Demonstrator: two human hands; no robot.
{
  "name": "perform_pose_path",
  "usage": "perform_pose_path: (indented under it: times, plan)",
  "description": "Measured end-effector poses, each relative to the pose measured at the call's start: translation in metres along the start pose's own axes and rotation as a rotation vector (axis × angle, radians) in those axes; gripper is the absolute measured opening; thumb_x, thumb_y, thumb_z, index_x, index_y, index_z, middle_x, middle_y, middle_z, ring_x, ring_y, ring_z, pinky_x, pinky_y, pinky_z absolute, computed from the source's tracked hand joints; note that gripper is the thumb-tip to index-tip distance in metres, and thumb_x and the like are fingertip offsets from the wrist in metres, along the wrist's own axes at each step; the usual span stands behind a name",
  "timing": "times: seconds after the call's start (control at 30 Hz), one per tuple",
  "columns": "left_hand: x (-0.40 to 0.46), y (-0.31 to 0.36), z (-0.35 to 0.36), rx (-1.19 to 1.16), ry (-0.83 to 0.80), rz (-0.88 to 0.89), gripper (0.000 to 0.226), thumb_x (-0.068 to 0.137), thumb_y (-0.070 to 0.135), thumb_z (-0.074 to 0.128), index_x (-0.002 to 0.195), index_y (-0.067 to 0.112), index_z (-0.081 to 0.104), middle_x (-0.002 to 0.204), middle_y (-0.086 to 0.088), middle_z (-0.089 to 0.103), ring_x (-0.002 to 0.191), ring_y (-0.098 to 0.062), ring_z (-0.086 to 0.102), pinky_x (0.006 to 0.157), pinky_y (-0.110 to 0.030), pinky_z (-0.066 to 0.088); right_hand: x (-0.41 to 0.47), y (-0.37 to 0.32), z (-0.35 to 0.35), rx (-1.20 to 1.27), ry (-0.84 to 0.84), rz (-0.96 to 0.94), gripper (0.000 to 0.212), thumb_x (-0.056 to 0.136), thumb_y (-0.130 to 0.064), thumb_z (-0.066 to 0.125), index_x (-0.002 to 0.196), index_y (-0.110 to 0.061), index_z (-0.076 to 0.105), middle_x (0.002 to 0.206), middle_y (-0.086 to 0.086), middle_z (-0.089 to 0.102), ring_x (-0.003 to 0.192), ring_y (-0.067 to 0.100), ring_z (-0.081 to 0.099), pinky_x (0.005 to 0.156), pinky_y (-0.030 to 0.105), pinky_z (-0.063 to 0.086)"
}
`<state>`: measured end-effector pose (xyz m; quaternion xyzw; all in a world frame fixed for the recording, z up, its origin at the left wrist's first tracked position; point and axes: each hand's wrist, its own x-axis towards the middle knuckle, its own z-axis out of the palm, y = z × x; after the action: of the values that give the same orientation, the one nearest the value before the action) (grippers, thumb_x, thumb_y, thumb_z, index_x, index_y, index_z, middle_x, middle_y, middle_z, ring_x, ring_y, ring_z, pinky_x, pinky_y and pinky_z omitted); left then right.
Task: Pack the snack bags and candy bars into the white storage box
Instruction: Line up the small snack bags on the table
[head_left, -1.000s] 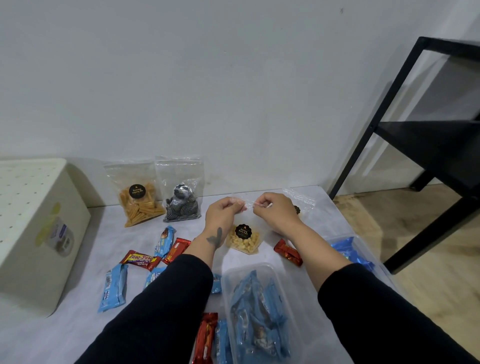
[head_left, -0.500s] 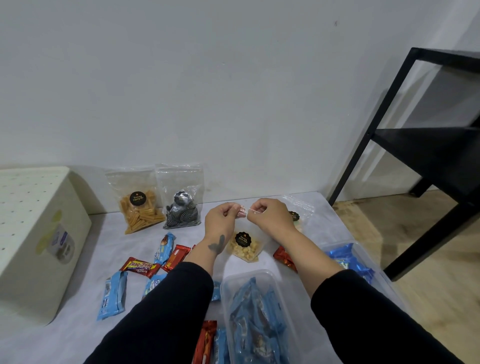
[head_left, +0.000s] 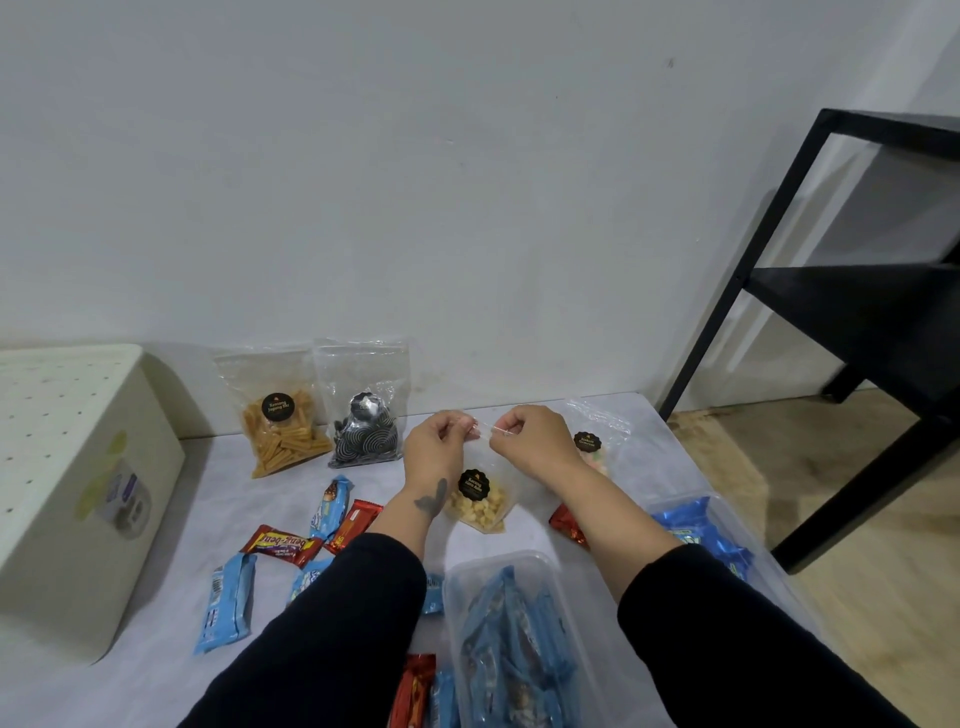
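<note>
Hands (head_left: 435, 451) closer; crinkly clear bag (head_left: 480, 501) pinched.

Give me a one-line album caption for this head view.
Both hands, left and right, pinch a clear nut bag above scattered snacks.

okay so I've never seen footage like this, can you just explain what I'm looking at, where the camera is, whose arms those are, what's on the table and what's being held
There is no machine here. The single view comes from a wide-angle camera worn on a person's head, looking forward and down, so the two black-sleeved arms are the wearer's own.

The left hand and right hand each pinch the top edge of a clear snack bag of pale nuts, holding it up between them.

On the white table two more clear bags lean at the wall: orange sticks and dark spiral snacks. Another clear bag lies behind the right hand. Blue and red candy bars are scattered at left, and a clear tub of blue bars sits near the camera.

The white storage box stands at far left. A black shelf frame stands at right.
</note>
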<state>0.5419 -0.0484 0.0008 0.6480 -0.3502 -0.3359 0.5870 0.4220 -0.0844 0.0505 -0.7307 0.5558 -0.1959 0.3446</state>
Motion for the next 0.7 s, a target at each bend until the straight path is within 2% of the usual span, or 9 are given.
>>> perform_pose_path:
  times: [0.1, 0.17, 0.27, 0.33, 0.43, 0.5, 0.57, 0.63, 0.7]
  plan:
    - [0.004, -0.001, -0.002, 0.036, 0.020, 0.015, 0.019, 0.094, 0.014, 0.054, 0.078, 0.016, 0.063, 0.070, 0.005, 0.065, 0.075, -0.007, 0.065, 0.073, -0.019, 0.045, -0.003, -0.001, -0.007, -0.046, -0.042, -0.018, 0.024, 0.081, -0.005, 0.056, 0.098, -0.012, 0.072, 0.074, -0.007, 0.054, 0.070, 0.009, 0.052, 0.058, 0.014, 0.038]
    - [0.004, -0.001, 0.001, 0.053, 0.012, 0.012, 0.020, 0.095, 0.015, 0.053, 0.077, 0.019, 0.061, 0.070, 0.005, 0.065, 0.076, -0.008, 0.064, 0.075, -0.021, 0.046, -0.003, -0.001, -0.010, -0.073, -0.048, -0.032, 0.029, 0.082, -0.002, 0.051, 0.101, -0.011, 0.071, 0.075, -0.006, 0.053, 0.066, 0.008, 0.050, 0.055, 0.012, 0.035]
    - [0.004, -0.002, 0.007, 0.057, 0.010, 0.004, 0.019, 0.095, 0.015, 0.052, 0.078, 0.019, 0.061, 0.072, 0.004, 0.064, 0.077, -0.010, 0.063, 0.080, -0.027, 0.047, -0.004, 0.001, -0.010, -0.088, -0.030, -0.031, 0.032, 0.085, -0.002, 0.047, 0.102, -0.012, 0.071, 0.088, 0.000, 0.056, 0.079, 0.014, 0.052, 0.069, 0.017, 0.039]
    - [0.003, -0.003, 0.009, 0.054, 0.022, 0.011, 0.016, 0.095, 0.017, 0.053, 0.082, 0.018, 0.062, 0.073, 0.005, 0.065, 0.078, -0.010, 0.063, 0.083, -0.028, 0.047, -0.002, 0.003, -0.013, -0.047, -0.038, -0.028, 0.029, 0.086, -0.006, 0.048, 0.102, -0.013, 0.072, 0.089, -0.002, 0.057, 0.082, 0.013, 0.052, 0.070, 0.018, 0.040]
    - [0.002, -0.001, 0.011, 0.033, 0.033, 0.006, 0.015, 0.095, 0.019, 0.054, 0.082, 0.019, 0.062, 0.076, 0.004, 0.066, 0.084, -0.013, 0.064, 0.084, -0.027, 0.047, 0.007, 0.006, -0.020, 0.073, -0.085, 0.001, 0.022, 0.091, -0.018, 0.055, 0.098, -0.010, 0.074, 0.078, -0.008, 0.061, 0.078, 0.011, 0.055, 0.080, 0.028, 0.051]
    - [0.001, 0.000, 0.013, 0.023, 0.052, 0.008, 0.012, 0.094, 0.018, 0.055, 0.083, 0.018, 0.062, 0.078, 0.004, 0.066, 0.087, -0.016, 0.063, 0.084, -0.027, 0.047, 0.013, 0.011, -0.021, 0.113, -0.097, 0.036, 0.023, 0.091, -0.020, 0.057, 0.092, -0.007, 0.075, 0.068, -0.010, 0.058, 0.073, 0.013, 0.055, 0.086, 0.037, 0.052]
    - [-0.002, 0.002, 0.016, 0.036, 0.121, 0.009, 0.003, 0.091, 0.019, 0.059, 0.093, 0.016, 0.060, 0.085, 0.003, 0.063, 0.088, -0.016, 0.059, 0.080, -0.023, 0.046, 0.019, 0.015, -0.023, 0.117, -0.115, 0.050, 0.023, 0.087, -0.021, 0.062, 0.085, -0.002, 0.074, 0.066, -0.003, 0.061, 0.069, 0.015, 0.055, 0.083, 0.039, 0.053]
    - [-0.005, 0.002, 0.019, 0.097, 0.242, 0.005, 0.017, 0.088, 0.023, 0.064, 0.100, 0.018, 0.053, 0.095, 0.001, 0.058, 0.090, -0.015, 0.054, 0.080, -0.024, 0.045, 0.023, 0.018, -0.023, 0.102, -0.140, 0.031, 0.027, 0.084, -0.020, 0.066, 0.086, 0.006, 0.071, 0.073, 0.011, 0.067, 0.068, 0.017, 0.054, 0.077, 0.039, 0.054]
    - [-0.010, 0.003, 0.021, 0.155, 0.308, -0.028, 0.020, 0.087, 0.030, 0.064, 0.098, 0.018, 0.052, 0.100, -0.001, 0.056, 0.087, -0.016, 0.053, 0.082, -0.029, 0.046, 0.028, 0.020, -0.021, 0.058, -0.164, -0.007, 0.031, 0.083, -0.019, 0.065, 0.090, 0.011, 0.066, 0.087, 0.028, 0.067, 0.067, 0.018, 0.050, 0.071, 0.040, 0.054]
